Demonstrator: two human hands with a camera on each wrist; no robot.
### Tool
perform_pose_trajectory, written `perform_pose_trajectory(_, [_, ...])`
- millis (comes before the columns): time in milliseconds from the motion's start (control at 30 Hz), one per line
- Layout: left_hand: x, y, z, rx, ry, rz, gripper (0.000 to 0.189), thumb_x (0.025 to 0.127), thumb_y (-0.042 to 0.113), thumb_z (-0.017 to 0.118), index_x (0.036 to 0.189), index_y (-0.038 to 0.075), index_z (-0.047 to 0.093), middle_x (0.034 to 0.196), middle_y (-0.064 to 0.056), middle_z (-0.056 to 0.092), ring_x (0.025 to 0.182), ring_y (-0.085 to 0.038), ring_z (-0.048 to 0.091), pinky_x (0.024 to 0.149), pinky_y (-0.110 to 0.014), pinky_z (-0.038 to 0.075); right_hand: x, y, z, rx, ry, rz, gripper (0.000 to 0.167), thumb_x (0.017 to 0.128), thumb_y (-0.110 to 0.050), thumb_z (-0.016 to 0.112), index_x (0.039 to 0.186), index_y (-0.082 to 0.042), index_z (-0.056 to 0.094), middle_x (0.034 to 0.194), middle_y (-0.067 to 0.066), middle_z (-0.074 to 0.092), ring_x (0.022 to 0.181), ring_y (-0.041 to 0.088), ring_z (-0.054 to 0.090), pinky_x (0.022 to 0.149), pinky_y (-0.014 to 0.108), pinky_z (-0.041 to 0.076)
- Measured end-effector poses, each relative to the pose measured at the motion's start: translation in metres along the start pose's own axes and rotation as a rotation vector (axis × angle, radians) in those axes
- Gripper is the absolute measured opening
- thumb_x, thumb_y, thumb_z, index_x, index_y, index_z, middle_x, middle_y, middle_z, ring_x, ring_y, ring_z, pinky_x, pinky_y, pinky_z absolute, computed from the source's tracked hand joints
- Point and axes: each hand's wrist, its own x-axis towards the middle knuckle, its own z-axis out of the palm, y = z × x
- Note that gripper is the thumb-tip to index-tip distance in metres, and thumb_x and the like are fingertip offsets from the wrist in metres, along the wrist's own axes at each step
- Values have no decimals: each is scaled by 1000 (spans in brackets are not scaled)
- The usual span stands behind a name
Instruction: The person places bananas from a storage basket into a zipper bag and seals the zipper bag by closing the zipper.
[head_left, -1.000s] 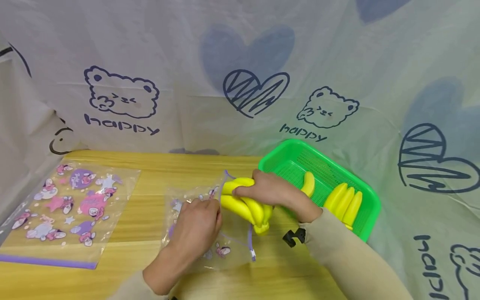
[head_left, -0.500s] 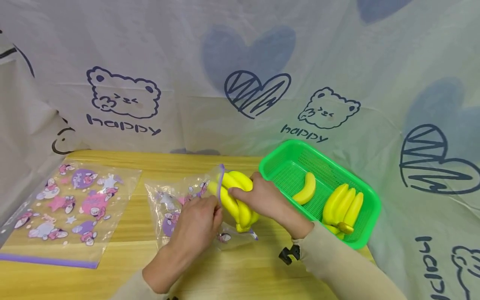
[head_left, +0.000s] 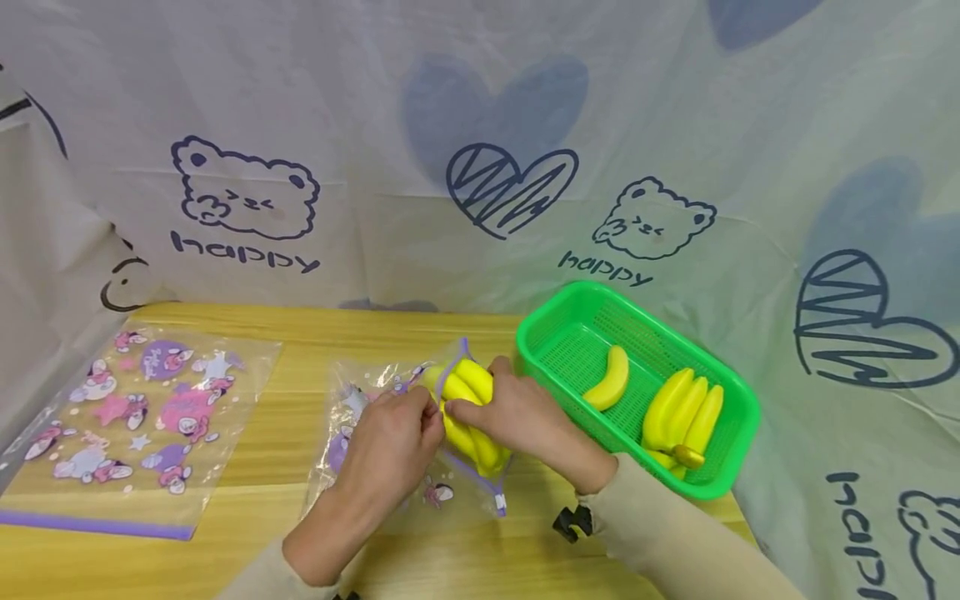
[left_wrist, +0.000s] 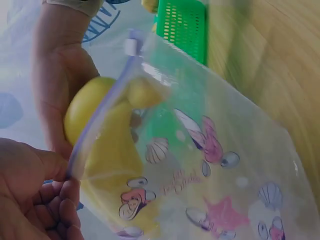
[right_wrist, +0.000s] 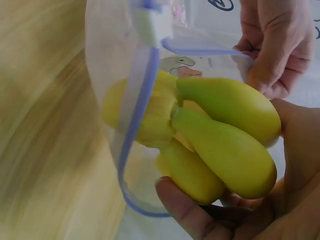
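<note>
My right hand (head_left: 528,421) grips a bunch of yellow bananas (head_left: 474,442), its thumb lying across them. Part of the bunch sits inside the mouth of a clear zip bag (head_left: 438,500) printed with pink and purple cartoon figures. In the right wrist view the stem end (right_wrist: 157,112) is behind the bag's purple zip strip (right_wrist: 134,120), while the rounded banana ends lie in my palm. My left hand (head_left: 392,446) pinches the bag's opening edge between thumb and fingers, as the left wrist view shows. A white slider (left_wrist: 132,47) sits at one end of the strip.
A green basket (head_left: 637,312) to the right holds a single banana (head_left: 609,379) and another bunch (head_left: 684,417). On the left, a second printed zip bag (head_left: 157,417) lies flat on the wooden table (head_left: 300,500). A patterned cloth (head_left: 375,100) hangs behind.
My right hand has moved left and slightly down, bringing the bunch further into the bag's mouth. The single banana in the basket has come into fuller view. My left hand keeps its hold.
</note>
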Motion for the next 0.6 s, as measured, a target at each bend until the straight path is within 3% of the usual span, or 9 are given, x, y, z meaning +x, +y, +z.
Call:
perform_pose_trajectory(100, [0,1,-2,-31,-28,-38,19,90,3,70,76,11,59,66,4,56,59,-10,45,58,-26,47,1,0,6,61,19,12,75,90,-60,72,128,-1,49,83,12,62,60,20,63,50,31,52])
perform_pose_trajectory(133, [0,1,-2,-44,-32,-53,18,91,3,70,77,11,60,67,3,56,59,-10,45,54,-25,43,2,1,8,95,18,14,75,90,-59,72,129,0,49,84,12,62,61,20,63,50,31,53])
perform_pose_trajectory(267, [3,4,-3,-60,-22,-74,17,94,5,68,80,10,61,67,1,56,59,-11,46,54,-26,42,4,7,13,271,-22,15,70,91,-51,74,130,2,49,92,15,63,67,21,66,54,31,55])
perform_pose_trajectory(367, [5,6,-6,-52,-36,-98,16,96,6,68,82,9,63,68,1,58,61,-14,48,57,-29,43,5,11,14,421,-109,-13,64,91,-39,75,130,4,49,101,16,63,77,22,67,62,32,57])
perform_pose_trajectory(500, [6,9,-10,-54,-74,-140,14,98,10,69,85,9,65,70,0,59,61,-14,49,57,-29,43,6,15,14,596,-291,-55,61,93,-30,74,135,4,45,114,19,60,91,23,66,75,33,58])
perform_pose_trajectory(600, [8,10,-14,-60,-87,-153,12,98,11,69,86,9,67,71,0,60,61,-13,49,55,-28,43,8,17,16,628,-363,-76,61,96,-30,74,136,4,44,116,19,61,92,23,67,78,33,58])
